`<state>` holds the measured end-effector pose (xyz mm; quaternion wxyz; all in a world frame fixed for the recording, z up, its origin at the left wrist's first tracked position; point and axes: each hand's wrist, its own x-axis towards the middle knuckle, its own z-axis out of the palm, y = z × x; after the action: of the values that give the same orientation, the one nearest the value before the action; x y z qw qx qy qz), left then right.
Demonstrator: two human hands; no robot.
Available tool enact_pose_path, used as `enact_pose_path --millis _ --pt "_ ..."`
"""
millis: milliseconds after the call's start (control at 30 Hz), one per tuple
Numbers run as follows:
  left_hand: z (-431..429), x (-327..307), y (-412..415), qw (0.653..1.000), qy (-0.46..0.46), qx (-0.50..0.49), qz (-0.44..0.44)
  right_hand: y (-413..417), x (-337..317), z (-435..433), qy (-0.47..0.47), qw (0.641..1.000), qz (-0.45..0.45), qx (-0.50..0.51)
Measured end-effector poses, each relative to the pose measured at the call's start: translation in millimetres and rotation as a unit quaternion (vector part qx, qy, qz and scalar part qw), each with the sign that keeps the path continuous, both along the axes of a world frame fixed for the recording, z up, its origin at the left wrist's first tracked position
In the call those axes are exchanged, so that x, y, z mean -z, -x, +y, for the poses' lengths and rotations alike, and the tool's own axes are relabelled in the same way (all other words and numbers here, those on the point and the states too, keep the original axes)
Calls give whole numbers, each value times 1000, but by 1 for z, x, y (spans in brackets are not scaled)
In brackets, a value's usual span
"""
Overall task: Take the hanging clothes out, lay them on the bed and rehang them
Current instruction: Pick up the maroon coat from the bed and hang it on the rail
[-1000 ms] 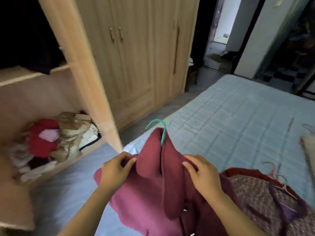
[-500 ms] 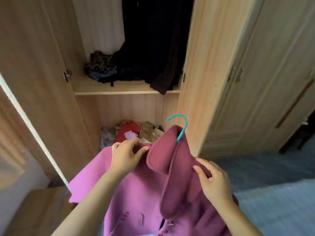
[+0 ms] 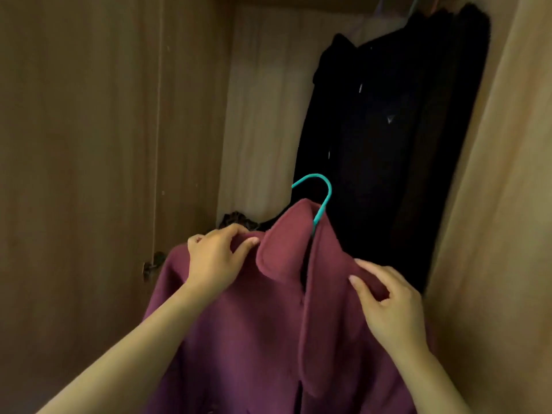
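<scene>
- Hanging on one teal hanger (image 3: 322,196), one maroon coat (image 3: 254,324) is held up inside the wardrobe (image 3: 89,144), between two hands.
- Its left shoulder is pinched by the left hand (image 3: 215,261), thumb and fingers curled on the fabric.
- Its right shoulder is gripped by the right hand (image 3: 391,306); the hands are set apart, with the collar between them.
- Dark clothes (image 3: 388,144) are hung behind the hook; their number cannot be told.

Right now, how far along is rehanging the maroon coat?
Done: the maroon coat sits on its teal hanger. In hand: the left hand and right hand grip its shoulders, holding it inside the wardrobe beside hanging black clothes. Left: hooking the hanger up; no rail shows.
</scene>
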<state>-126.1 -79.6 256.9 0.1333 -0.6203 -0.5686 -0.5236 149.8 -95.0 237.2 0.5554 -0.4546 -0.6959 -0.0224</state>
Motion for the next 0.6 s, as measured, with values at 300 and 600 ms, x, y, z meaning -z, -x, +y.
enact_pose_path --millis 300,600 --pt "183 -134 21 996 -82 0 -32 18 -141 178 -115 991 -55 38" --pt "385 -281 28 984 -158 79 -15 38 -281 322 -152 975 -8 161"
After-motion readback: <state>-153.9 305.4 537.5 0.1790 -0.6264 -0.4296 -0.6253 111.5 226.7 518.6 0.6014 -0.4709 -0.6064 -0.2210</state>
